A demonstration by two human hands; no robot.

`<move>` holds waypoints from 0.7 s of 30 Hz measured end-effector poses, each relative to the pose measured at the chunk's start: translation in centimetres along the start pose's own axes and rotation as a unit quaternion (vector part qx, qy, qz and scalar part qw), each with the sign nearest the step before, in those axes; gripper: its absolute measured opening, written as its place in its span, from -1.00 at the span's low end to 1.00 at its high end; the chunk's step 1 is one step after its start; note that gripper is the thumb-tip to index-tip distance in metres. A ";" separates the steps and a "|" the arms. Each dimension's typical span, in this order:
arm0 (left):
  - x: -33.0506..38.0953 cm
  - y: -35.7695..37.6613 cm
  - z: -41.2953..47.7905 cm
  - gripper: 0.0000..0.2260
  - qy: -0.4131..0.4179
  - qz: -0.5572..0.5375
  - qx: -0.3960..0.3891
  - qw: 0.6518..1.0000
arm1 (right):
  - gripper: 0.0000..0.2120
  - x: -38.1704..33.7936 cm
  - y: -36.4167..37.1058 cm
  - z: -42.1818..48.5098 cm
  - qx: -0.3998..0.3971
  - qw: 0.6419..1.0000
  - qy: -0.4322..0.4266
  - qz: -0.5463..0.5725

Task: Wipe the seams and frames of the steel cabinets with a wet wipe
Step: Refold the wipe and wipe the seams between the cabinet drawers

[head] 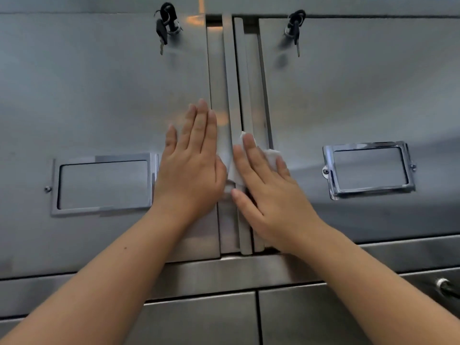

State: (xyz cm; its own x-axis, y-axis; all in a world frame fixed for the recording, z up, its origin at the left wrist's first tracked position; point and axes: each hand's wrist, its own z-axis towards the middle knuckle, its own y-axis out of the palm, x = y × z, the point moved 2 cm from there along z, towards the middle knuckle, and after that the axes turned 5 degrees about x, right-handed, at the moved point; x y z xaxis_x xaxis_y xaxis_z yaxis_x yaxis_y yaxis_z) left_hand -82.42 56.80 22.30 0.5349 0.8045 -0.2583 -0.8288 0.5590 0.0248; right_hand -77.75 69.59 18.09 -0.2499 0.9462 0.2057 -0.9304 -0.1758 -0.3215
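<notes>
White wet wipe beneath fingers of right hand, on centre seam

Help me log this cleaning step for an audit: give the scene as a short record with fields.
left hand: laid flat on the left brushed-steel cabinet door, beside the seam
right hand: straight fingers press the white crumpled wet wipe onto the vertical steel frame strip between the doors
keys: left black-headed keys and right black-headed keys hang from the door locks
label holders: left chrome rectangular label frame; right chrome rectangular label frame
</notes>
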 end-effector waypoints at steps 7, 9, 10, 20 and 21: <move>0.2 -0.2 0.1 -0.38 -0.006 -0.004 -0.023 1.000 | -0.32 -2.1 1.8 -5.3 -0.013 0.999 0.038 0.028; 0.2 -0.3 0.1 -0.40 -0.007 -0.005 -0.026 1.000 | -0.32 -2.5 2.3 -7.9 -0.022 0.999 0.037 0.022; 0.2 -0.3 0.1 -0.41 -0.009 -0.005 -0.027 1.000 | -0.31 -2.7 2.3 -8.8 -0.031 0.999 0.037 0.017; 2.5 -1.2 -2.4 -0.39 -0.060 -0.056 -0.028 0.996 | -0.29 -2.6 1.1 -7.9 -0.092 0.994 0.047 0.030; 3.2 -1.5 -3.3 -0.40 -0.056 -0.064 -0.019 0.996 | -0.28 -2.9 1.3 -8.5 -0.086 0.995 0.049 0.032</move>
State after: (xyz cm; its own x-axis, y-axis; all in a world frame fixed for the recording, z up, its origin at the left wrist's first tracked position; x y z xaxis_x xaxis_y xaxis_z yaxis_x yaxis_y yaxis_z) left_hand -79.97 57.86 18.23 0.6500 0.7455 -0.1477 -0.7570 0.6523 -0.0392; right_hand -75.95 68.95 9.19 -0.2719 0.9580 0.0909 -0.8517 -0.1956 -0.4862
